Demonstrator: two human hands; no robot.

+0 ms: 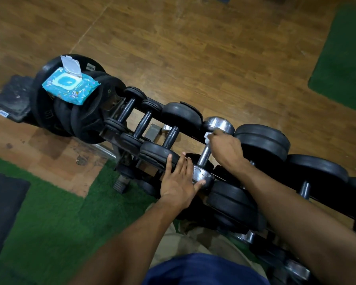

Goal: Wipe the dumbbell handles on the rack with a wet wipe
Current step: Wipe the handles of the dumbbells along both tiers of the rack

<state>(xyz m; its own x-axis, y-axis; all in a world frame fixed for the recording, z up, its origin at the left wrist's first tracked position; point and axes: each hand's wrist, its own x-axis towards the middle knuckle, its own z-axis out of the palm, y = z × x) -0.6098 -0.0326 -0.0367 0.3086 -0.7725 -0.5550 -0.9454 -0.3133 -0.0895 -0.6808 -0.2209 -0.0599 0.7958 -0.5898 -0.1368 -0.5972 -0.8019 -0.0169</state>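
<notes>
On the rack (132, 138) — chrome dumbbell (203, 156) crosswise, left hand (180, 182) flat, right hand (224, 148) pinching wipe (207, 137).

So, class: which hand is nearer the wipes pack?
Left. The left hand rests on the chrome dumbbell's near end, closer to the wipes pack; the right hand is further along the rack.
</notes>
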